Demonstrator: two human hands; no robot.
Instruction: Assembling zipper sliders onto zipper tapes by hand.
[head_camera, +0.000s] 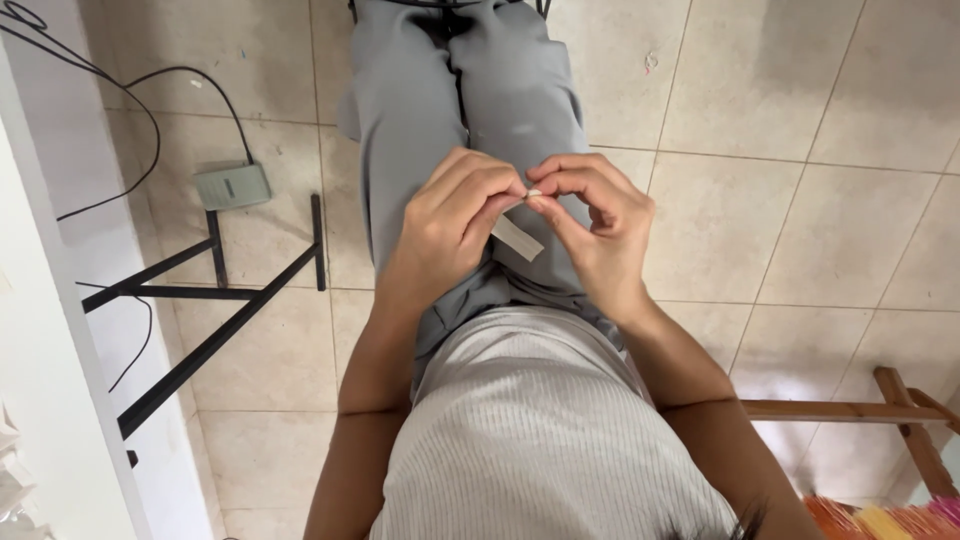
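Tiled floor (800, 200) fills the frame; grey box (232, 185) upper left; at centre, left hand (450, 225) and right hand (595, 225) pinch 1 pale strip (517, 238) by its top end, fingertips pressed together; strip looks barely worked, most hangs free.

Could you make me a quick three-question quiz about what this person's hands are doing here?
1. True or false: the left hand and right hand meet at the top end of a small pale flat strip.
2. Which lies on the tiled floor by the black metal frame? A) a small grey-green box with a black cable B) a red bucket C) a shoe
3. Fill in: the strip hangs over the person's grey ____.

Key: 1 true; 2 A, the small grey-green box; 3 trousers.
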